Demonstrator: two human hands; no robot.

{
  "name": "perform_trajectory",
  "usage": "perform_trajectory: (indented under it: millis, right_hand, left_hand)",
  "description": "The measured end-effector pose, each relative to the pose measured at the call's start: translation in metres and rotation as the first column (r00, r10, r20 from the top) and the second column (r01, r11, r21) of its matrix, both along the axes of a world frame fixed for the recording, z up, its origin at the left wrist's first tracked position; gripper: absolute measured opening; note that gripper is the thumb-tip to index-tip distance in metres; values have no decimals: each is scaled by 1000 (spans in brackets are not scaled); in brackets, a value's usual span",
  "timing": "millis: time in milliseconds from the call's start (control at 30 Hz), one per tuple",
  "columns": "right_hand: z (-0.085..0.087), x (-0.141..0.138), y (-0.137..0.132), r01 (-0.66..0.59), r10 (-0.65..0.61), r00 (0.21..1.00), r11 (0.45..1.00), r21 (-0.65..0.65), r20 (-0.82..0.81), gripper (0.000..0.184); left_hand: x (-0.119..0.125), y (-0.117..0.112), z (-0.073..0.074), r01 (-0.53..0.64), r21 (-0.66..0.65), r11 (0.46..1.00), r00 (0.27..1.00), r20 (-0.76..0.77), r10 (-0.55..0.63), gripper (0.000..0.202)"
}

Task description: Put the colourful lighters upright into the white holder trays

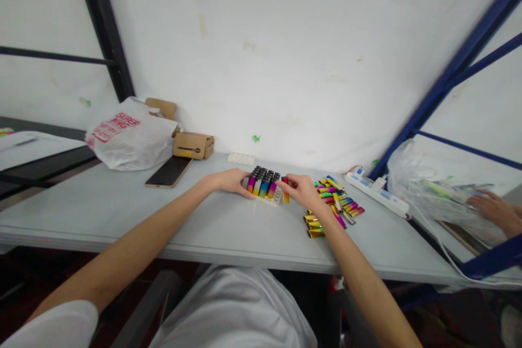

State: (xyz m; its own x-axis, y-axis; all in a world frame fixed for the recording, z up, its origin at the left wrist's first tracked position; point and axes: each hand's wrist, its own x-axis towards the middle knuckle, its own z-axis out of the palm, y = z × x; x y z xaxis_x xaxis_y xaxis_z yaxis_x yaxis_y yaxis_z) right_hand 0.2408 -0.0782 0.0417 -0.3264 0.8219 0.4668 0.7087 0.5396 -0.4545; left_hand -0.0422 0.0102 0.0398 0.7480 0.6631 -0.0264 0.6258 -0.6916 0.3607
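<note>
Colourful lighters [264, 188] with black tops stand upright in rows in a white tray [267, 202] at the middle of the table. My left hand [235, 180] is at the tray's left side, its thumb in front and its fingers behind, steadying it. Just right of the tray, my right hand [299, 187] pinches a single red and yellow lighter [286, 191], held upright. Beyond and under my right forearm lies a loose pile of lighters [336, 201] in gold, pink, green and blue.
Behind the tray lies another white tray [241, 159]. A phone [168, 171], a small cardboard box [193, 145] and a white plastic bag [132, 133] are at the left. A power strip [377, 194] runs along the right; past the blue frame shows another person's hand [491, 207].
</note>
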Motion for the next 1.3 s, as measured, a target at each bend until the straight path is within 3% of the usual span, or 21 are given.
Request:
perform_trajectory:
  millis: [200, 500, 667, 767, 867, 967, 1033, 1167, 1300]
  right_hand:
    - [-6, -4, -1, -103, 86, 991, 979, -178, -100, 51]
    - [-10, -21, 3, -102, 109, 992, 989, -107, 63, 58]
    - [-17, -23, 3, 76, -64, 973, 996, -45, 222, 57]
    - [-19, -21, 4, 66, -40, 958, 994, -83, 284, 62]
    - [-14, -6, 8, 32, -11, 967, 997, -77, 254, 68]
    - [-6, 25, 14, 168, -171, 975, 985, 34, 141, 70]
    - [-3, 48, 17, 250, -256, 959, 966, 63, 125, 60]
    - [-3, 77, 20, 172, -157, 958, 984, -41, 238, 33]
    - [-4, 78, 16, 125, -98, 974, 985, -119, 206, 25]
  left_hand:
    - [-1, 3, -4, 10, 4, 1000, 1000, 15, -10, 72]
    - [0, 3, -5, 18, 6, 1000, 1000, 23, -18, 70]
    - [1, 2, -3, -2, 8, 1000, 1000, 4, 2, 71]
    - [1, 1, -2, -4, 11, 1000, 1000, -4, 4, 71]
    - [1, 0, -1, 2, 2, 1000, 1000, 15, -2, 71]
    - [1, 1, -1, -4, -2, 1000, 1000, 24, 5, 72]
    - [1, 1, -2, -14, -4, 1000, 1000, 20, 14, 73]
    - [1, 1, -2, -18, -5, 1000, 1000, 17, 18, 75]
    - [1, 1, -1, 0, 1, 1000, 1000, 7, 0, 75]
